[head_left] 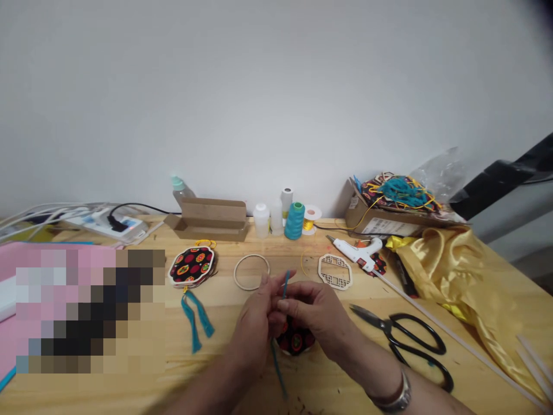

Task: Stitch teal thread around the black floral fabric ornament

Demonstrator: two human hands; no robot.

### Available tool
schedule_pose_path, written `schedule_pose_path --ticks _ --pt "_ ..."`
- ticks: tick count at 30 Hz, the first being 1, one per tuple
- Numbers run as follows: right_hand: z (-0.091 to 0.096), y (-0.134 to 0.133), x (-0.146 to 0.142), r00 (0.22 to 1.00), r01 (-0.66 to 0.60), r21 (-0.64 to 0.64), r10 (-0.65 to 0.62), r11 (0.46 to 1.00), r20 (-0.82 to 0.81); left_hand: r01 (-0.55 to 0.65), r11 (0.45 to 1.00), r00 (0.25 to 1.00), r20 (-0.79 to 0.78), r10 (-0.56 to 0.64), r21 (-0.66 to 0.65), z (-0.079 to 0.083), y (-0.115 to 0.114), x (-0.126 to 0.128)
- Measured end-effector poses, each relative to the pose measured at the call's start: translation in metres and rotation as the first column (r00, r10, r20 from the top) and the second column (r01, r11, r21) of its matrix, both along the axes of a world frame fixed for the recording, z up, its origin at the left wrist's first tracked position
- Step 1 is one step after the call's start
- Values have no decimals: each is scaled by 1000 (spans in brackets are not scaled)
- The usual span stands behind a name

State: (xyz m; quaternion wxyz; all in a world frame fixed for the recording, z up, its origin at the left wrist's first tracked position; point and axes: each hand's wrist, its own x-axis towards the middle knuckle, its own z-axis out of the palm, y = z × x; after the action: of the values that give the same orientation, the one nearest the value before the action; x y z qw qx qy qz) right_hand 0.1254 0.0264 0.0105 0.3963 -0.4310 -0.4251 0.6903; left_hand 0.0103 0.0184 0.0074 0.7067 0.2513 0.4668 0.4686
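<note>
My left hand [254, 320] and my right hand [315, 317] meet over the wooden table [242, 380], both pinching a teal cord [285, 283] that sticks up between the fingers and trails down towards me. Under the hands lies a small piece covered in black cloth with red and orange flowers [296, 341], partly hidden by my right hand. A bracelet sits on my right wrist. A wooden ring [251, 272] lies just beyond my left hand.
A finished flowered ornament [192, 265] with teal tassels lies to the left, a carved wooden frame [336, 271] and white glue gun [356, 250] to the right. Black scissors [408, 340], yellow satin [458, 271], a cardboard box [380, 216], thread spools [294, 221] and bottles stand behind.
</note>
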Motion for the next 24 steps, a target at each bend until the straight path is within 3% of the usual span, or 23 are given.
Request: schedule_pose_path --ticks 4,9,19,24 --pt "-1 0 0 997 77 -47 -76 996 31 108 992 993 -43 -106 64 2 -1 0" --pt "2 1 2 998 55 -19 -54 998 38 169 977 980 -127 -152 130 2 -3 -2" --pt "-10 14 16 948 127 214 -182 969 260 142 982 965 -239 -109 123 5 0 0" --pt "-7 17 20 897 76 369 -225 926 380 176 977 965 -218 -147 118 1 3 2"
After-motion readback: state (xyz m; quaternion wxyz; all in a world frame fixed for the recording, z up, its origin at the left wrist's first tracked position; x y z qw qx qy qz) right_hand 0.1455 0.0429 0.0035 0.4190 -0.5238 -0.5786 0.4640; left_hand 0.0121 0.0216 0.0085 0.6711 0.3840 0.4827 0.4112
